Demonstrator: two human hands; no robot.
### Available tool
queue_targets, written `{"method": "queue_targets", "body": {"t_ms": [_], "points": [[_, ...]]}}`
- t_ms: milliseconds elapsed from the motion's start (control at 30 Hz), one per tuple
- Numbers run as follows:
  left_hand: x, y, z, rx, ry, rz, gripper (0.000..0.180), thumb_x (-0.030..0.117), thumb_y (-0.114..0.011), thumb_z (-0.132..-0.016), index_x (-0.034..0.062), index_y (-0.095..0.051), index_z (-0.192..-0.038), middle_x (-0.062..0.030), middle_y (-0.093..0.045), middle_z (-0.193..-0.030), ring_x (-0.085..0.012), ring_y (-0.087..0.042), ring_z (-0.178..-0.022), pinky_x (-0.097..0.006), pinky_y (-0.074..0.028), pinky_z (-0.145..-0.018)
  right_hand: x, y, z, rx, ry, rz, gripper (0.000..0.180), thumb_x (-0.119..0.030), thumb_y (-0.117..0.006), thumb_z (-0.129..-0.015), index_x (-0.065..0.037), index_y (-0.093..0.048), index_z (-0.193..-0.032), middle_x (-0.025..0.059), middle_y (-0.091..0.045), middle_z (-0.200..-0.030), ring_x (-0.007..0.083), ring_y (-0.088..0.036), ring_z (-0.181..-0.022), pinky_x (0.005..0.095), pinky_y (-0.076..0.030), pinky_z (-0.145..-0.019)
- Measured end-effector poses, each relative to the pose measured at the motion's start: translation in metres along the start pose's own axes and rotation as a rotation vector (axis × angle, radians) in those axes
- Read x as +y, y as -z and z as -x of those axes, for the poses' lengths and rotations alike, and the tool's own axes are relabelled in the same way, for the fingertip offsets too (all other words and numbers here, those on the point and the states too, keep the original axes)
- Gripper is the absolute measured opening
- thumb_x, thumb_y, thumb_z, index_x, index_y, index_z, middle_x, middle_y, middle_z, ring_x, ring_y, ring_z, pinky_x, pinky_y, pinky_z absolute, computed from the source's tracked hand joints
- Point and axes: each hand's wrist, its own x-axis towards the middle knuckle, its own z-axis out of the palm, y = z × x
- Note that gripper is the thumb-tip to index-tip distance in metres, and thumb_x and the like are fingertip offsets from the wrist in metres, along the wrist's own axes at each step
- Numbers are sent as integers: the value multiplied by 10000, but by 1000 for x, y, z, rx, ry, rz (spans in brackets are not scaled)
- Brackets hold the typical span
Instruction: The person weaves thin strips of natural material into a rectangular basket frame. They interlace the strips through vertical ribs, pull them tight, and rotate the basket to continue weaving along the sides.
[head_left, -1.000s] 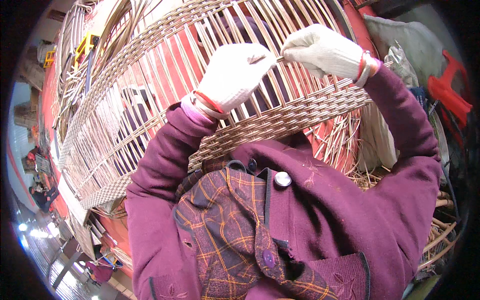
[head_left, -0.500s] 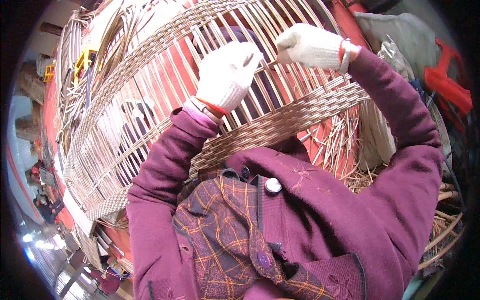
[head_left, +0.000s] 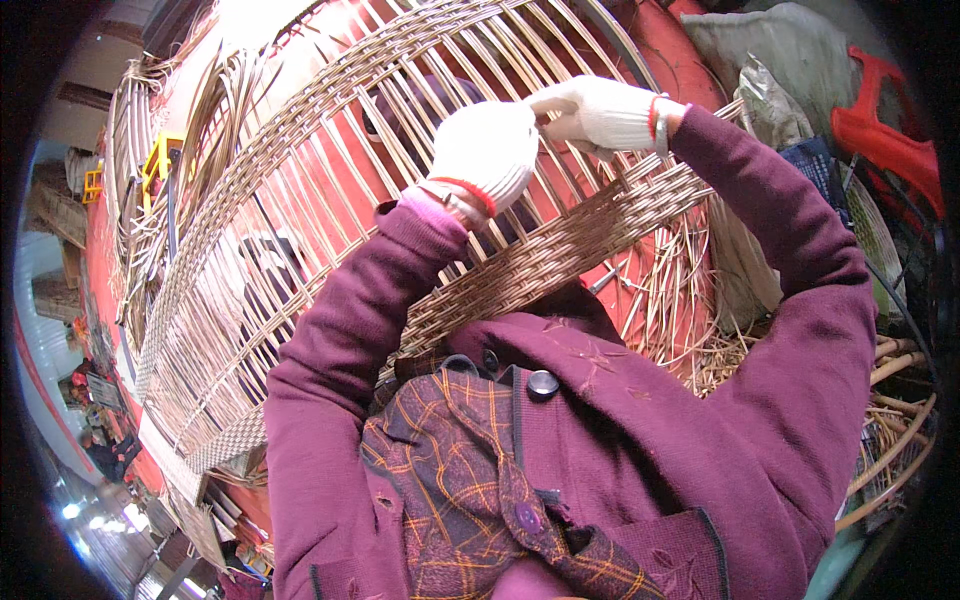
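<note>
A large woven wicker panel (head_left: 575, 240) lies slanted in front of me, with dense braided bands along its near and far sides and long bare rods (head_left: 340, 165) between them. Over its upper right part, my left hand (head_left: 488, 152), in a white knitted glove with a red cuff edge, is curled with its back toward the view, hiding its fingertips. My right hand (head_left: 600, 112), gloved alike, meets it from the right with fingers pressed together above the rods. Whatever the two hands grip between them is too hidden to make out.
Loose strands (head_left: 235, 95) hang in a bundle at the upper left, near a yellow frame (head_left: 162, 165). Cut strand ends (head_left: 672, 300) lie on the red surface to the right. A red plastic object (head_left: 885, 140) and a pale sack (head_left: 770, 55) stand at the far right.
My left hand has moved right and slightly down, and my right hand slightly down. Apart before, the hands now meet. The panel has shifted slightly in the view.
</note>
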Motion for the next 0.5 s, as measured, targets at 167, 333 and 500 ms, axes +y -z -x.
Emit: {"method": "queue_targets", "body": {"t_ms": [167,333,500], "points": [[5,6,1,47,84,64,258,289,-623,-1042,77,-765,-1004,-159,-741,-905,-358,-737,-861,-450,-580,-773,8,20,-4,33,235,361,204,-226,-725,-952,-34,-786,-981,148,-691,-747,251,-667,-668,412,-545,-693],[14,17,-11,228,-37,477,266,268,-629,-1065,51,-755,-1153,-151,-771,-995,-305,-751,-865,-419,-597,-784,5,44,19,226,446,535,205,-212,-699,-948,-24,-778,-930,168,-662,-690,238,-667,-611,409,-554,-650],[11,13,-26,-78,318,961,255,248,-698,-1060,14,-795,-1085,8,-736,-856,-76,-661,-722,-239,-532,-669,9,55,40,210,141,174,274,-264,-648,-1029,-35,-733,-905,25,-593,-590,115,-585,-473,308,-505,-480]]}}
